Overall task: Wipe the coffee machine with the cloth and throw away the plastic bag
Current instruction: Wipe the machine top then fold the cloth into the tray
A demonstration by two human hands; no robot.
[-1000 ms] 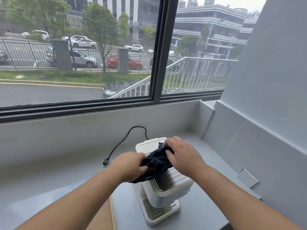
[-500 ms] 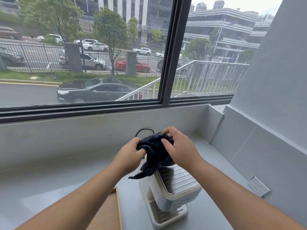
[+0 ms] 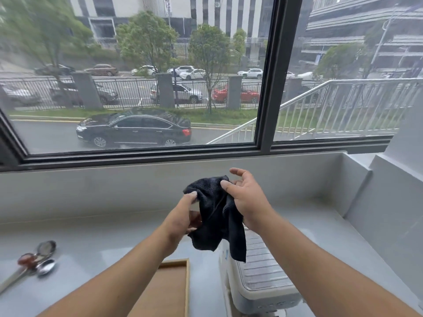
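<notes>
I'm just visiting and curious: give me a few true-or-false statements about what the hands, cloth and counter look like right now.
1. Both hands hold the dark cloth. True: left hand and right hand grip it.
2. The cloth lies flat on the coffee machine. False: it is lifted, hanging above it.
3. Spoons lie on the counter at left. True.
4. The wooden tray sits right of the machine. False: it is on its left.

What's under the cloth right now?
The cloth, held up by the left hand and right hand, hangs over the coffee machine's ribbed top. Its rear part is hidden behind the cloth and the hands.
</notes>
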